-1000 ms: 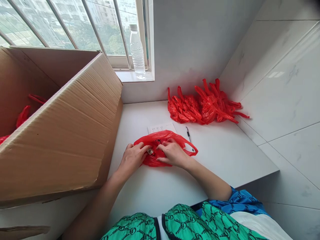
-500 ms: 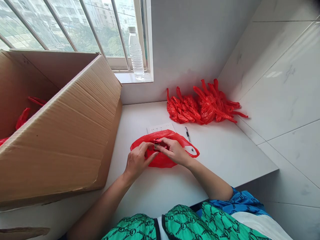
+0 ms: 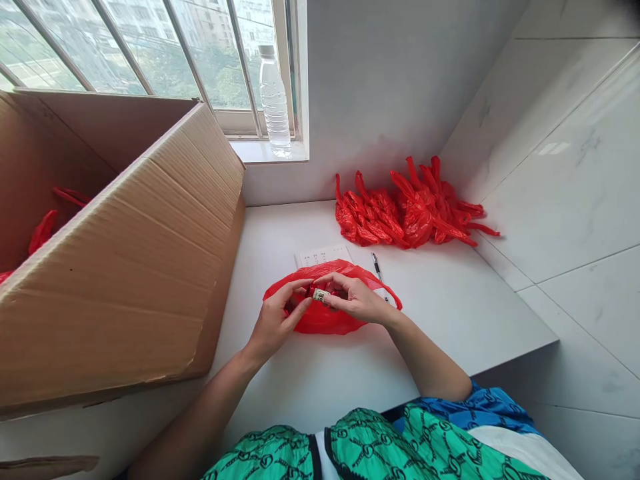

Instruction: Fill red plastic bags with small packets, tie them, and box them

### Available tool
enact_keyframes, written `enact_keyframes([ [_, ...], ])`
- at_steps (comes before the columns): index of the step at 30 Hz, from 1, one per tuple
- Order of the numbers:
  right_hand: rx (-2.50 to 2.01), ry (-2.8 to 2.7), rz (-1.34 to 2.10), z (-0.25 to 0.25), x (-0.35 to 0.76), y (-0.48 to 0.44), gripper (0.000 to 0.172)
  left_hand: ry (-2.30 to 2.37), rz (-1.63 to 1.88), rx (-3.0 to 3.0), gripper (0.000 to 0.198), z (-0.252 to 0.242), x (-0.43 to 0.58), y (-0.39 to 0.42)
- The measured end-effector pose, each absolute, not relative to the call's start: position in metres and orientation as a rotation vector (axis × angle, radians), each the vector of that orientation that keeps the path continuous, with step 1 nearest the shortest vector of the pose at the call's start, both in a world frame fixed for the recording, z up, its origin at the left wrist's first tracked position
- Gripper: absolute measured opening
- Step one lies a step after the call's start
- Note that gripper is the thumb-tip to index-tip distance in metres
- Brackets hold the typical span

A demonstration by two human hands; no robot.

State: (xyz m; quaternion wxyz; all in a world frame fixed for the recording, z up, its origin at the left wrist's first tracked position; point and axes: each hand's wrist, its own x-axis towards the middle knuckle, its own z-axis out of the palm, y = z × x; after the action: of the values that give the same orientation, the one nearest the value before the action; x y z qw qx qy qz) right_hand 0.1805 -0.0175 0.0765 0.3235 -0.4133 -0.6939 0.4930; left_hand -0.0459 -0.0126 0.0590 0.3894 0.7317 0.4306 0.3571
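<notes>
- Head camera, looking down at my two bare arms reaching out over a white counter top (image 3: 310, 380).
- My left hand (image 3: 276, 321) is raised and arched, palm turned inward; its left forearm (image 3: 200, 407) runs up from the lower left, along a large open brown corrugated cardboard box (image 3: 115, 267).
- My right hand (image 3: 356, 300) comes in from the other side, wrist bent slightly, with its right forearm (image 3: 425, 353) resting low over the counter.
- The right thumb and fingertips are together on a small cylindrical object with a printed pale label (image 3: 321, 295), clamping it. The left fingers curl close beside it, and I cannot tell whether they grip it too.
- That object sits between both hands, directly above a crumpled red plastic carrier bag (image 3: 325, 319) lying flat on the counter.
- Just beyond the bag lie a white sheet of paper (image 3: 323, 256) and a black-and-silver ballpoint pen (image 3: 377, 265), with a heap of knotted red plastic bags (image 3: 407, 217) farther back.
- Compared with half a second ago, the object has turned sideways and shows more of its label, and both hands have lifted slightly off the bag.
</notes>
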Motion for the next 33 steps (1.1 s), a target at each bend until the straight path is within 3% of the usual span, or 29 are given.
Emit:
enact_keyframes([
  [4,-1.12,-1.813,1.248,0.071,0.182,-0.015,0.026,1.156,0.901,1.961,0.036,0.055,-0.047,-0.011],
  [10,-1.228,-1.864,0.719,0.081,0.187,-0.017,0.02,1.46,0.89,2.35,0.042,0.066,-0.06,-0.007],
  [14,-1.177,-1.72,0.742,0.105,0.212,-0.04,0.023,1.569,0.964,2.432,0.038,0.08,-0.075,-0.021],
  [19,-1.555,-1.638,0.253,0.107,0.251,-0.075,0.028,1.694,0.877,2.508,0.062,0.06,-0.092,-0.059],
  [21,-1.704,-1.744,0.197,0.1,0.259,-0.082,0.034,1.724,0.814,2.568,0.055,0.044,-0.098,-0.068],
  [25,-1.728,-1.917,0.353,0.097,0.265,-0.084,0.03,1.638,0.805,2.554,0.015,0.037,-0.101,-0.067],
  [33,-1.297,-1.628,0.607,0.151,0.273,-0.053,0.028,1.267,1.405,2.031,0.005,0.119,-0.064,-0.069],
])
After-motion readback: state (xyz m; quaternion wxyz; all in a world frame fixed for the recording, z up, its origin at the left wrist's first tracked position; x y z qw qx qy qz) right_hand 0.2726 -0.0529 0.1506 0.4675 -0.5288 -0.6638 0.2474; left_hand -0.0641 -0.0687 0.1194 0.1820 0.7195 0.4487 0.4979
